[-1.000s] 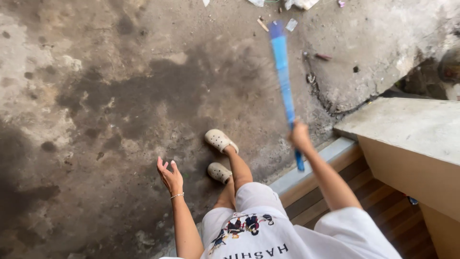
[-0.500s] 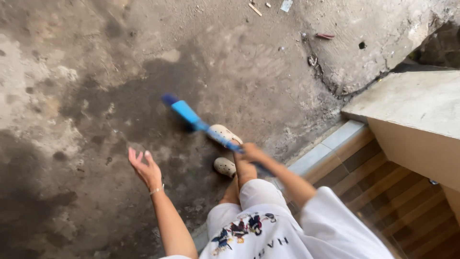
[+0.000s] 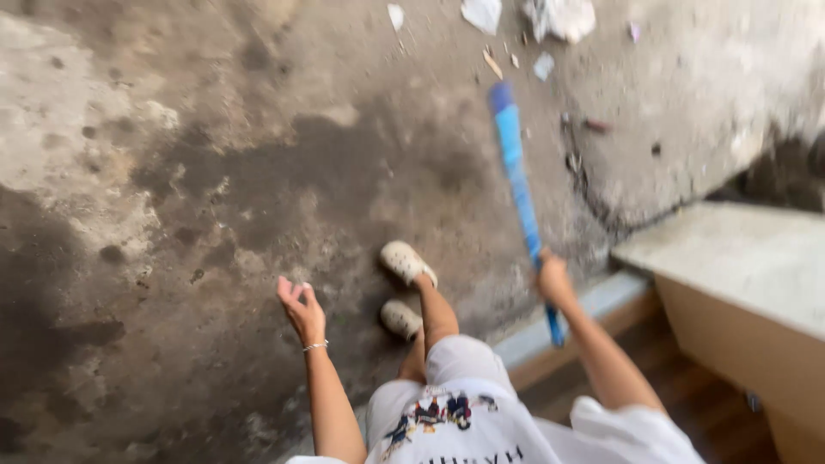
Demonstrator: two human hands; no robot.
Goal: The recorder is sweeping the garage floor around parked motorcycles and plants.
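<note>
A stained, dark-patched concrete floor [image 3: 215, 172] fills most of the view, seen from above and spreading out ahead of both hands. Just to the right of the right hand, a pale concrete ledge [image 3: 739, 258] juts in, with a tiled step [image 3: 593, 305] beneath that hand. The person wears a white printed shirt [image 3: 464, 421] and pale perforated clogs [image 3: 406, 262], which stand on the floor between the two hands. The right hand [image 3: 553, 279] is closed in a fist around a long blue stick [image 3: 518, 180], gripping it near its lower end; the stick slants up and away from the hand, a short end poking out below the fist. The left hand [image 3: 301, 309], with a thin bracelet at the wrist, is open, fingers spread, holding nothing above the floor. Scraps of white litter [image 3: 563, 15] lie well beyond the stick's far tip.
</note>
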